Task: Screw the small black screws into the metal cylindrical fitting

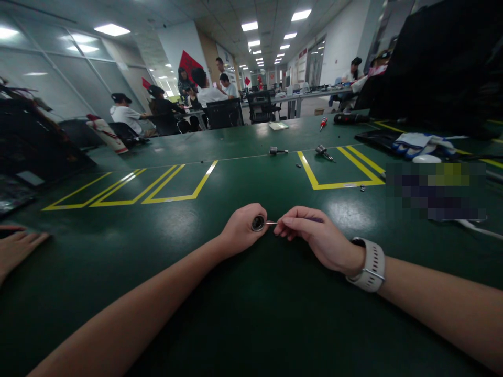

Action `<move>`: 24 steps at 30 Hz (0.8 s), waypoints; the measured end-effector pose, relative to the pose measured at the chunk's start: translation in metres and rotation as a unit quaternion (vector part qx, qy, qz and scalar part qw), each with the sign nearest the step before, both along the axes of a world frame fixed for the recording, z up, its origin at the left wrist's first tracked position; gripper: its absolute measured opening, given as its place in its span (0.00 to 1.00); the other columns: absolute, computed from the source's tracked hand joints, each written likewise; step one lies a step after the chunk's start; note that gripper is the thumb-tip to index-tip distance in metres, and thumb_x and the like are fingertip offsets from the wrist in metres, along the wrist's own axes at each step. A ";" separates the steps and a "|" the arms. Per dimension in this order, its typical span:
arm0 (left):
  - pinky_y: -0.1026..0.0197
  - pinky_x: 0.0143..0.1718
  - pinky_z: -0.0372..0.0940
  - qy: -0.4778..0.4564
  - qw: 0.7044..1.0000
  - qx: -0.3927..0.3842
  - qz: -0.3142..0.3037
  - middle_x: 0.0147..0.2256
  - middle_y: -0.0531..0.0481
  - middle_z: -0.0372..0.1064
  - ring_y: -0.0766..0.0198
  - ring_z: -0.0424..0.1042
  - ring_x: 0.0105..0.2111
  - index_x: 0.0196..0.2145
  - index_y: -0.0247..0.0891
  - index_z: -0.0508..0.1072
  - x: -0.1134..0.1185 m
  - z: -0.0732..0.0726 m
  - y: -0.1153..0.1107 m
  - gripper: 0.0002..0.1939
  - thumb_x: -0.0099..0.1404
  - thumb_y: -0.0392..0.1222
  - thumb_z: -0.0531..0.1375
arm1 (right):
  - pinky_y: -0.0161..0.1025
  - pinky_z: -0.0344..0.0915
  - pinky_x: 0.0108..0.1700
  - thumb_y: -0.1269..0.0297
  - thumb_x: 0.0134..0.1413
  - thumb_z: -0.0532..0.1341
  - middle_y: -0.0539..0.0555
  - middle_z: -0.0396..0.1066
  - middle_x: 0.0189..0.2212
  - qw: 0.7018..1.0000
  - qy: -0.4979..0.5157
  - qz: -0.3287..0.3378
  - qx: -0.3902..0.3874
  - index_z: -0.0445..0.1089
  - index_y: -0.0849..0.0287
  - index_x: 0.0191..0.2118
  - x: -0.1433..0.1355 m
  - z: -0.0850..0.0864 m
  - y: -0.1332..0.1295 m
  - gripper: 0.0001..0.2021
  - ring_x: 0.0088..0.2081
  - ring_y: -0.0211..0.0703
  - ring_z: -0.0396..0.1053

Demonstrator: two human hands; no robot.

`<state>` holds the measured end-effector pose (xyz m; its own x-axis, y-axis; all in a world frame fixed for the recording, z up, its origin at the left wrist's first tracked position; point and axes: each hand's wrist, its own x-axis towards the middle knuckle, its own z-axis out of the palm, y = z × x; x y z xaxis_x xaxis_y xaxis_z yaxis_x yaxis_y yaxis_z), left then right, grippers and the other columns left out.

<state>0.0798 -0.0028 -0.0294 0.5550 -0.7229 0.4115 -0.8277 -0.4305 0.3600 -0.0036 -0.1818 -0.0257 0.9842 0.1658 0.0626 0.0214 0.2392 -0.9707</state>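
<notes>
My left hand is closed around a round metal part whose dark, hollow end faces me. In my right hand, pinched between thumb and fingers, is a thin screwdriver with a purple handle. Its slim shaft points left and reaches the side of the metal part; the tip is hidden at my left fingers. Farther back on the green table lie two metal pieces with stems, one near the middle and another inside a yellow-taped area.
Small dark bits and a tiny metal piece lie on the table. A red-handled tool, gloves and a white mouse are farther right. Another person's hand rests at the left edge.
</notes>
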 end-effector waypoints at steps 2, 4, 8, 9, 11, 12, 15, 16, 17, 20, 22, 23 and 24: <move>0.64 0.28 0.58 0.005 1.000 -0.016 0.006 0.25 0.55 0.61 0.67 0.63 0.26 0.26 0.38 0.62 0.001 0.000 0.000 0.05 0.57 0.35 0.57 | 0.38 0.61 0.36 0.66 0.53 0.59 0.52 0.73 0.31 1.000 0.006 0.010 0.016 0.71 0.59 0.32 0.000 0.000 0.000 0.05 0.33 0.38 0.68; 0.64 0.28 0.58 0.012 0.999 -0.032 0.010 0.24 0.55 0.61 0.68 0.63 0.25 0.25 0.38 0.62 0.001 0.000 0.000 0.06 0.57 0.37 0.57 | 0.37 0.61 0.36 0.66 0.53 0.60 0.51 0.73 0.31 1.000 0.010 0.014 0.022 0.72 0.59 0.32 0.000 0.000 -0.001 0.04 0.33 0.37 0.68; 0.65 0.27 0.58 0.036 0.998 -0.057 0.005 0.24 0.55 0.62 0.68 0.63 0.25 0.24 0.37 0.63 0.001 0.001 0.000 0.07 0.57 0.39 0.58 | 0.36 0.60 0.36 0.66 0.54 0.60 0.52 0.74 0.33 0.999 0.005 0.024 0.034 0.72 0.59 0.33 0.000 0.000 -0.001 0.05 0.33 0.36 0.68; 0.65 0.27 0.58 0.041 0.997 -0.058 0.001 0.24 0.55 0.62 0.68 0.63 0.25 0.24 0.37 0.63 0.001 0.001 0.000 0.07 0.57 0.39 0.58 | 0.36 0.60 0.36 0.66 0.54 0.59 0.52 0.74 0.34 0.999 0.002 0.026 0.036 0.72 0.59 0.33 0.001 -0.001 -0.001 0.05 0.33 0.36 0.68; 0.65 0.27 0.58 0.044 0.997 -0.058 -0.003 0.24 0.55 0.62 0.68 0.63 0.25 0.24 0.37 0.63 0.001 0.000 0.000 0.07 0.57 0.39 0.58 | 0.36 0.60 0.36 0.66 0.54 0.59 0.52 0.74 0.33 0.999 0.000 0.026 0.039 0.71 0.60 0.33 0.001 -0.001 0.000 0.05 0.33 0.36 0.68; 0.65 0.27 0.58 0.042 0.997 -0.057 -0.003 0.24 0.55 0.62 0.68 0.63 0.25 0.24 0.37 0.63 0.001 0.000 0.000 0.07 0.57 0.39 0.58 | 0.36 0.60 0.36 0.66 0.54 0.60 0.52 0.74 0.33 0.999 -0.001 0.024 0.039 0.71 0.60 0.33 0.001 -0.001 0.001 0.05 0.32 0.36 0.67; 0.65 0.27 0.58 0.029 0.998 -0.049 0.006 0.24 0.55 0.62 0.68 0.63 0.25 0.24 0.37 0.63 0.001 0.000 0.000 0.07 0.57 0.38 0.58 | 0.36 0.60 0.35 0.66 0.53 0.60 0.52 0.74 0.32 0.999 -0.002 0.013 0.033 0.72 0.60 0.32 0.000 0.000 0.002 0.04 0.32 0.36 0.67; 0.65 0.27 0.58 0.024 0.999 -0.043 0.011 0.24 0.55 0.62 0.68 0.62 0.25 0.24 0.37 0.63 0.001 0.000 -0.001 0.06 0.57 0.38 0.58 | 0.36 0.60 0.35 0.67 0.53 0.60 0.52 0.74 0.32 0.999 -0.002 0.008 0.031 0.72 0.60 0.32 0.000 0.000 0.002 0.04 0.32 0.36 0.67; 0.65 0.27 0.58 0.019 0.999 -0.035 0.016 0.24 0.55 0.62 0.68 0.62 0.25 0.24 0.37 0.63 0.001 0.000 -0.001 0.06 0.57 0.37 0.57 | 0.37 0.60 0.35 0.67 0.52 0.60 0.52 0.74 0.31 1.000 0.000 0.001 0.030 0.72 0.60 0.31 0.000 0.001 0.002 0.04 0.32 0.36 0.67; 0.64 0.27 0.58 0.014 1.000 -0.007 0.027 0.25 0.55 0.62 0.68 0.62 0.25 0.25 0.37 0.63 0.000 0.001 -0.002 0.05 0.57 0.36 0.57 | 0.38 0.60 0.35 0.68 0.50 0.60 0.51 0.73 0.27 0.999 0.013 -0.022 0.045 0.71 0.60 0.28 0.000 0.002 0.001 0.05 0.30 0.37 0.68; 0.64 0.27 0.58 0.012 0.999 0.005 0.033 0.25 0.54 0.62 0.67 0.62 0.25 0.26 0.37 0.63 -0.001 0.001 -0.002 0.05 0.57 0.37 0.57 | 0.38 0.60 0.35 0.68 0.49 0.59 0.51 0.73 0.25 0.998 0.020 -0.029 0.056 0.71 0.60 0.26 0.000 0.001 0.001 0.05 0.29 0.38 0.68; 0.64 0.27 0.58 0.010 0.999 0.010 0.035 0.25 0.54 0.62 0.67 0.62 0.25 0.26 0.37 0.63 -0.001 0.001 -0.002 0.06 0.58 0.38 0.57 | 0.38 0.60 0.35 0.68 0.49 0.59 0.51 0.73 0.24 0.998 0.021 -0.030 0.059 0.71 0.60 0.26 0.000 0.001 0.000 0.05 0.29 0.38 0.67; 0.64 0.27 0.58 0.009 0.999 0.014 0.035 0.25 0.54 0.62 0.67 0.63 0.25 0.26 0.37 0.63 -0.001 0.001 -0.003 0.06 0.58 0.38 0.57 | 0.38 0.60 0.34 0.68 0.48 0.59 0.51 0.72 0.24 0.997 0.021 -0.032 0.061 0.71 0.60 0.26 0.000 0.001 0.000 0.05 0.28 0.38 0.67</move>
<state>0.0790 -0.0054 -0.0284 0.6122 -0.6927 0.3813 -0.7883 -0.4974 0.3621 -0.0036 -0.1815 -0.0246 0.9947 0.0965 0.0364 -0.0002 0.3546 -0.9350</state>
